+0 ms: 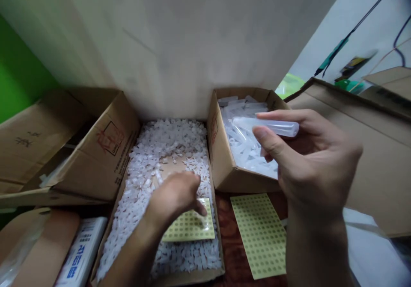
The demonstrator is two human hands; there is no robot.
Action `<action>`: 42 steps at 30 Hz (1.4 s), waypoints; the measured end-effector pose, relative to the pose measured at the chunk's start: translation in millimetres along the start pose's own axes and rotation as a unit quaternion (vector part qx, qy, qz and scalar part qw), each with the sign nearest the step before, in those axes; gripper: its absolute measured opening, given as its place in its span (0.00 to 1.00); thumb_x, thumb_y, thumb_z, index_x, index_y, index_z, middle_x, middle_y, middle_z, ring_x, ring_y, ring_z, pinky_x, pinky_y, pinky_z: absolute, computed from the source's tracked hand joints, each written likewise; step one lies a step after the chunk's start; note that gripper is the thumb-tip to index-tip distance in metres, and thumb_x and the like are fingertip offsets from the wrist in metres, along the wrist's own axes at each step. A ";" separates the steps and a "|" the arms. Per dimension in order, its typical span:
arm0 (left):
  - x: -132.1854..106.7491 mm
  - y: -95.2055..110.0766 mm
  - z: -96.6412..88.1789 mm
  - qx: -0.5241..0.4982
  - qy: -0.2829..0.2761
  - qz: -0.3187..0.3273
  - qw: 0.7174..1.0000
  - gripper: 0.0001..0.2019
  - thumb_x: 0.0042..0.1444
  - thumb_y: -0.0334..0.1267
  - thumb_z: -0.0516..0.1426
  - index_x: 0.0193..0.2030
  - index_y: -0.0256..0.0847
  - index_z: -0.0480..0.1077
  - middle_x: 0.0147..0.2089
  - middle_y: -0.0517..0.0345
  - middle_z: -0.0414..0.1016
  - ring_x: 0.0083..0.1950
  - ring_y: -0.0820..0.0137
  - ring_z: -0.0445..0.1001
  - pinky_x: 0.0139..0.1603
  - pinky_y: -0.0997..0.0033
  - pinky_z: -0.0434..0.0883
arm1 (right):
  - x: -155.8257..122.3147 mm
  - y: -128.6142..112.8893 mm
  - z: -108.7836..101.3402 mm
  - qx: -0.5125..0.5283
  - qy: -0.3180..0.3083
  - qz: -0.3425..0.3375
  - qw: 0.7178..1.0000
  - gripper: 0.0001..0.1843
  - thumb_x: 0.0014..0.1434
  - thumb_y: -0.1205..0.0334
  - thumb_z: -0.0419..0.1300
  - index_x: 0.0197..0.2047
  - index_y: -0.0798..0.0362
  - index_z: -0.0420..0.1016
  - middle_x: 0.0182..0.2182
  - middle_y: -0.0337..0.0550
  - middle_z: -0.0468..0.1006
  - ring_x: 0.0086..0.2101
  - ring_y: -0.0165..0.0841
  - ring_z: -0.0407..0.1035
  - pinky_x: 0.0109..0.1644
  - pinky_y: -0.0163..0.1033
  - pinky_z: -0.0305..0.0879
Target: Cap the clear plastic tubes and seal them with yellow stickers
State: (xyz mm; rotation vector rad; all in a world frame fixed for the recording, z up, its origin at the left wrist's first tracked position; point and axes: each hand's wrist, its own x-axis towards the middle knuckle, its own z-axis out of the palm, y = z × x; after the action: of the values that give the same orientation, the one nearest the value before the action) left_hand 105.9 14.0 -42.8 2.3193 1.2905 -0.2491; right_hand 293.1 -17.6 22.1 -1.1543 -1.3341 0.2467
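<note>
My right hand [314,158] is closed, pinching a translucent plastic tube [272,125] between thumb and fingertips. The tube lies nearly level in the air, over a cardboard box [245,180] of similar tubes [247,150]. My left hand [180,193] reaches over a shallow cardboard tray [192,278] heaped with small whitish plastic pieces [180,135]. Its thumb, apart from the forefinger, is at a yellow sheet of small round stickers [189,229] that rests on the pieces. The other left fingers are partly hidden and blurred; nothing shows in their grip.
A second yellow sticker sheet [261,235] lies on the dark reddish table [234,244]. An open cardboard box [86,167] stands at left, above a white and blue carton [81,252]. A large cardboard box [369,150] is at right. A pale panel [176,43] rises behind.
</note>
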 end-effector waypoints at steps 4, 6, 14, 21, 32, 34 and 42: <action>24.1 20.1 21.4 0.074 -0.091 -0.034 0.992 0.30 0.29 0.44 0.79 0.39 0.33 0.79 0.46 0.39 0.82 0.49 0.49 0.80 0.54 0.58 0.73 | 1.8 -0.9 -7.8 -0.034 0.002 -0.007 0.999 0.05 0.61 0.60 0.69 0.41 0.47 0.83 0.30 0.38 0.79 0.26 0.30 0.70 0.28 0.36 0.65; 27.9 25.2 20.1 0.072 -0.094 -0.017 0.993 0.25 0.30 0.41 0.79 0.37 0.34 0.80 0.46 0.40 0.82 0.51 0.49 0.80 0.61 0.55 0.69 | 2.6 -0.8 -10.4 -0.051 0.001 -0.005 0.999 0.04 0.61 0.59 0.69 0.40 0.48 0.83 0.29 0.37 0.78 0.25 0.28 0.68 0.28 0.35 0.65; 23.2 13.8 7.9 0.028 -0.121 0.042 0.991 0.11 0.40 0.39 0.75 0.30 0.40 0.82 0.33 0.54 0.83 0.39 0.59 0.81 0.53 0.61 0.73 | 7.3 3.4 -15.0 -0.063 -0.020 0.001 0.998 0.05 0.63 0.58 0.67 0.36 0.49 0.81 0.31 0.38 0.78 0.29 0.29 0.71 0.32 0.35 0.68; 32.6 19.4 26.6 0.049 -0.134 0.036 0.989 0.21 0.27 0.34 0.78 0.15 0.38 0.68 0.23 0.58 0.74 0.37 0.56 0.79 0.59 0.49 0.69 | 7.8 6.3 -15.1 -0.085 -0.057 -0.014 0.995 0.08 0.64 0.56 0.66 0.35 0.49 0.81 0.30 0.39 0.77 0.30 0.31 0.71 0.33 0.36 0.66; -16.1 -33.6 -37.0 -0.249 0.140 0.177 0.942 0.05 0.67 0.38 0.55 0.39 0.41 0.69 0.36 0.59 0.75 0.37 0.71 0.72 0.35 0.75 0.66 | 4.8 5.4 -13.9 0.030 -0.103 0.020 0.994 0.08 0.72 0.56 0.55 0.44 0.48 0.74 0.36 0.40 0.78 0.36 0.32 0.72 0.41 0.38 0.67; -29.5 -38.4 -46.5 -0.346 0.236 0.174 0.891 0.06 0.66 0.40 0.56 0.39 0.41 0.68 0.34 0.60 0.74 0.35 0.72 0.72 0.34 0.76 0.67 | 3.0 3.7 -11.2 0.037 -0.140 0.017 0.989 0.08 0.72 0.57 0.55 0.47 0.47 0.74 0.37 0.38 0.77 0.33 0.31 0.70 0.39 0.37 0.66; -50.6 -23.7 -54.6 -0.390 0.438 0.133 0.799 0.07 0.63 0.40 0.61 0.38 0.41 0.70 0.31 0.62 0.76 0.30 0.74 0.75 0.27 0.80 0.69 | -8.5 -9.8 9.2 0.055 -0.355 0.023 0.933 0.10 0.65 0.56 0.64 0.37 0.53 0.80 0.31 0.38 0.79 0.29 0.29 0.69 0.31 0.34 0.62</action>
State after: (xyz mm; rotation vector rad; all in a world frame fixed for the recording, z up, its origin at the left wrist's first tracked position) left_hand 54.9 12.9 16.4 1.7988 1.0547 1.3435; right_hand 278.4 -23.6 22.4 -1.0359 -1.8906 0.8220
